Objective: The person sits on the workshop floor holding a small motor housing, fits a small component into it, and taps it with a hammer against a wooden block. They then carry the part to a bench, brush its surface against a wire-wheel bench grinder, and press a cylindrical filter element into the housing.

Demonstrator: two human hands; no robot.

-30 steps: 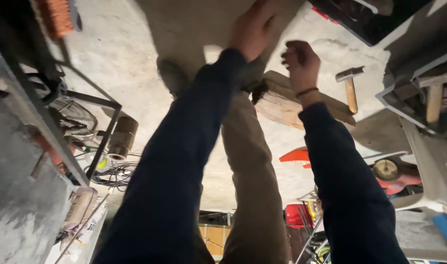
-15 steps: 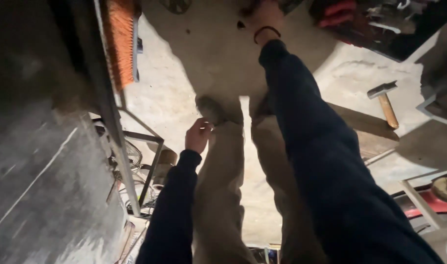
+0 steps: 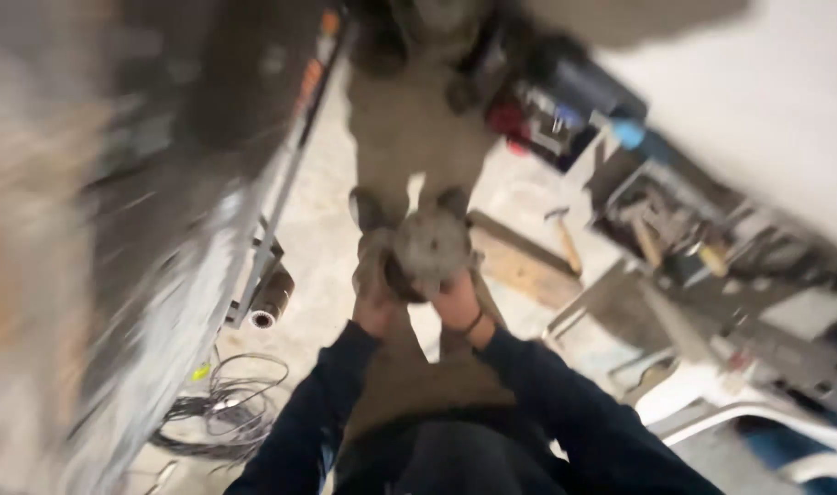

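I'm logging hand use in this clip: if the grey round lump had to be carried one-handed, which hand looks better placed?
Probably the right hand: it sits under the grey round lump, cupping it from below. The left hand only grips its side edge. The picture is blurred, so this is tentative.

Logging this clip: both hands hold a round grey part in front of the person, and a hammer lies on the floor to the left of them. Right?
Not quite. Both hands, left hand and right hand, hold the round grey part, but the head view shows the hammer on the floor to their right.
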